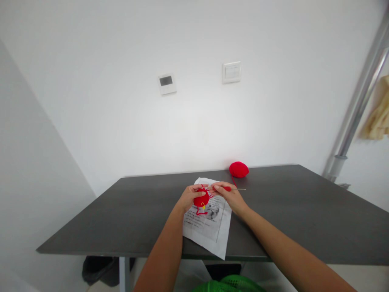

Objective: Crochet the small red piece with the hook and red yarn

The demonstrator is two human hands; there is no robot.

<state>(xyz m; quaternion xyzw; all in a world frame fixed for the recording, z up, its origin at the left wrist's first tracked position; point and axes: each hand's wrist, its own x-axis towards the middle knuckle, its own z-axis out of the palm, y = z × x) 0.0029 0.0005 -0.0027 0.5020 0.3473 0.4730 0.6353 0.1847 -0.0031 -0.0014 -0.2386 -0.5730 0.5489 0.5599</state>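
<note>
My left hand is closed round a small red crocheted piece with a yellow stitch marker hanging from it. My right hand pinches a crochet hook with a red grip, its metal end pointing right. Both hands hover over a printed paper sheet on the dark grey table. A red yarn ball lies at the table's far edge, and a strand of yarn runs from it toward my hands.
A white wall with a thermostat panel and a light switch stands behind the table. A metal pole rises at the right. Under the table are a dark bin and a green basket.
</note>
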